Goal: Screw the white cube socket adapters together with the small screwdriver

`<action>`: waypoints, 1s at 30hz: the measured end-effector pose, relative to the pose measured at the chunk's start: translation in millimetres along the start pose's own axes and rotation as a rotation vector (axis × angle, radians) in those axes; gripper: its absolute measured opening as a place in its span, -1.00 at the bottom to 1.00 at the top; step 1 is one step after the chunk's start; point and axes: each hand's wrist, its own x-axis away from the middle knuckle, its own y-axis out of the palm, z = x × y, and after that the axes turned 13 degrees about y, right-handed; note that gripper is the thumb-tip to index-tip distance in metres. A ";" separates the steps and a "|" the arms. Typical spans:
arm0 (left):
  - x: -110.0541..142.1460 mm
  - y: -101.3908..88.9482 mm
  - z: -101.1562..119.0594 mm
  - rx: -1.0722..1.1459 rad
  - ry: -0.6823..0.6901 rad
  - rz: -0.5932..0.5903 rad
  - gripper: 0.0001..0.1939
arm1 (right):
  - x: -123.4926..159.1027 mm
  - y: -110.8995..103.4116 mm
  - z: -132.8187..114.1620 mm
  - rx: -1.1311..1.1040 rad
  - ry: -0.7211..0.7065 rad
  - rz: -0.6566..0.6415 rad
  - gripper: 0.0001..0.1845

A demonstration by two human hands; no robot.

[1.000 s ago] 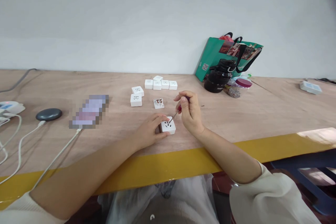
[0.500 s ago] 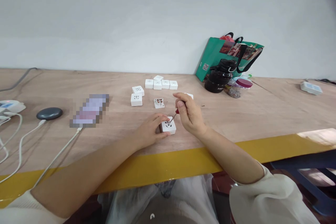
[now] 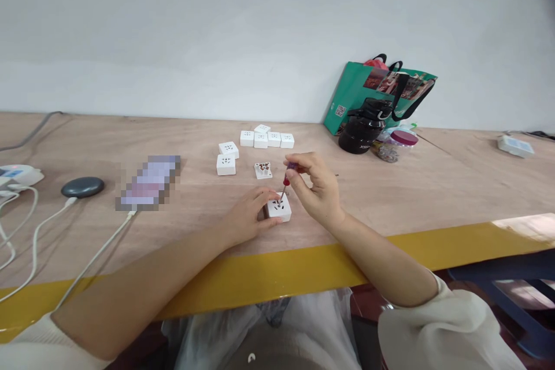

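I see L hand (image 3: 248, 217), fingers part-spread, gripping socket (image 3: 284, 213) on table (image 3: 381, 196); R hand (image 3: 318, 191) pinches screwdriver (image 3: 287, 181), fingertips nearly together, tip at socket's face.

A square white plastic socket (image 3: 281, 215) has black slots; the slim metal screwdriver (image 3: 287, 180) has a red-and-purple handle. At two o'clock, a boxy green bag (image 3: 354, 88) carries pictures.

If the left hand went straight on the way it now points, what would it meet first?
The white socket that the left hand is touching; beyond it, the right hand seems roughly in line, though depth is unclear.
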 end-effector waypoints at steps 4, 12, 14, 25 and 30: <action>0.1 -0.3 0.5 -0.005 -0.004 0.003 -0.59 | 2.2 0.9 -1.0 0.018 -0.033 -0.010 -0.71; -0.3 0.0 1.1 -0.008 0.016 0.016 -0.58 | 4.0 1.3 2.2 0.017 -0.035 -0.086 -0.55; -0.9 -0.8 2.5 -0.006 0.004 0.006 -0.59 | 4.9 1.4 2.7 0.040 -0.045 -0.075 -0.57; -0.4 -0.1 -1.2 -0.007 0.019 0.024 -0.58 | 6.1 2.1 3.8 0.084 0.033 -0.057 -0.66; -0.6 -1.3 0.9 -0.004 0.018 0.027 -0.60 | 4.1 2.5 6.9 0.081 0.043 -0.051 -0.51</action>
